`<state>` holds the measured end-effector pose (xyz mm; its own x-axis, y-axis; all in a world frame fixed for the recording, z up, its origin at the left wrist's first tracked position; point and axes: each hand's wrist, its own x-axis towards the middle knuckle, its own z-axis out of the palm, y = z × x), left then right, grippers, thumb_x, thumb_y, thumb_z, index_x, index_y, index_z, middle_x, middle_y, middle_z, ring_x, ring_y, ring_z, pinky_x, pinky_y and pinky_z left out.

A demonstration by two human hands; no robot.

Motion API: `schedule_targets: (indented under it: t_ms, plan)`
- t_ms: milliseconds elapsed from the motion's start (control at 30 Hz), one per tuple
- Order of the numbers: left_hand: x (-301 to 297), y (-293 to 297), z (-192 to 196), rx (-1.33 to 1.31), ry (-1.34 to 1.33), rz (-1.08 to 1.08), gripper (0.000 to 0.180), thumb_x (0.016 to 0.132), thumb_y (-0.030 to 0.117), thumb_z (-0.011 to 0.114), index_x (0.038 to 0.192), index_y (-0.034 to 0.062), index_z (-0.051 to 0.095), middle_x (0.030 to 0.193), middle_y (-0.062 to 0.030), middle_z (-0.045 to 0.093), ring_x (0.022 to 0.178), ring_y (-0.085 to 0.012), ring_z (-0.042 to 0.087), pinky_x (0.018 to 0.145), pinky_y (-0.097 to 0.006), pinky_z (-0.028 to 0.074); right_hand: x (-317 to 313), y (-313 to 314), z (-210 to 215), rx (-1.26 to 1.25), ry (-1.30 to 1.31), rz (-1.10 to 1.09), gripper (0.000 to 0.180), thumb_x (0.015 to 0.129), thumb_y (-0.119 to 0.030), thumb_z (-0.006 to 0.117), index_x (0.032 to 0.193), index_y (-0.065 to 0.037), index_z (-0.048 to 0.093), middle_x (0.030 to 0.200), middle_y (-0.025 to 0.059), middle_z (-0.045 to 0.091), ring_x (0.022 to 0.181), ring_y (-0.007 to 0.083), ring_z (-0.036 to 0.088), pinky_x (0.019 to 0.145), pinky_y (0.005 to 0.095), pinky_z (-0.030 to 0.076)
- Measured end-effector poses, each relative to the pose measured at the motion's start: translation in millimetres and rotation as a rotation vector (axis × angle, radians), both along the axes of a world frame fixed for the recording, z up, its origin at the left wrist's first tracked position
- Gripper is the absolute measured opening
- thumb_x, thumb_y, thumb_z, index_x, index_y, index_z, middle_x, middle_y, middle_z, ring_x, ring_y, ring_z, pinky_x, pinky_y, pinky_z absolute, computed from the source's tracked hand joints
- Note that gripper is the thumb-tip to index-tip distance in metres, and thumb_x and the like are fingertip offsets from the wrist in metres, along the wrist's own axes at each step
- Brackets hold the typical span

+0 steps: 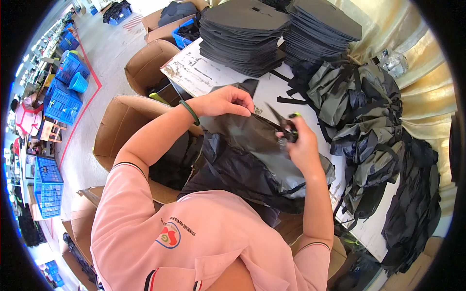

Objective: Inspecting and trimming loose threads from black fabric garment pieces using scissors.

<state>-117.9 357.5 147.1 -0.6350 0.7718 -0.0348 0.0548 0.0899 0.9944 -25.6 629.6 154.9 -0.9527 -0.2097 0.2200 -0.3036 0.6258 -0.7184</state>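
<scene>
Fig.: L hand [228, 101], green bangle at wrist, closed in a pinch on the top edge of a black fabric bag piece [257, 150], held above the desk's near edge w/ lower part draping toward the person's lap. R hand [302, 145] wrapped shut around small thread snips [284, 125]; blades point up-left toward the pinched edge, just R of the L hand's grip. Fabric's long axis runs upper-L to lower-R. Desk [194, 72]: stacked dark panels [242, 34] at far edge, heaped grey-black bags [359, 116] along R side; open cardboard box [121, 131] to L. Free room small, between the hands only.
</scene>
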Motion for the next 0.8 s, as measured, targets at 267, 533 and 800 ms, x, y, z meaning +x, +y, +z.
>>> schedule_targets:
  t_ms: [267,533,800]
  plan:
    - [15,-2,-3,-0.021,0.197,-0.033,0.018,0.080,0.011,0.074,0.092,0.0029,0.064,0.086,0.0022,0.061,0.079,-0.0068,0.052,0.075,-0.024,0.043,-14,-21,7,-0.186,-0.190,0.045,0.025,0.074,0.001,0.070,0.092,-0.002,0.053,0.080,0.0067,0.063,0.071,0.0141,0.058,0.068,0.0269,0.047]
    - [18,4,-8,-0.057,0.112,0.037,0.019,0.080,0.009,0.073,0.095,0.0008,0.064,0.084,0.0011,0.064,0.078,-0.0042,0.053,0.071,-0.022,0.044,-3,-6,35,0.317,-0.046,-0.007,0.041,0.068,-0.026,0.082,0.089,-0.004,0.055,0.079,0.0108,0.065,0.069,0.0257,0.062,0.065,0.0366,0.047]
    - [22,7,-7,-0.036,0.070,0.091,0.019,0.080,0.008,0.073,0.095,0.0012,0.063,0.084,0.0039,0.063,0.077,-0.0027,0.052,0.069,-0.020,0.043,2,-2,49,0.700,0.179,0.082,0.055,0.059,-0.048,0.082,0.079,-0.005,0.054,0.072,0.0110,0.061,0.071,0.0300,0.060,0.066,0.0391,0.042]
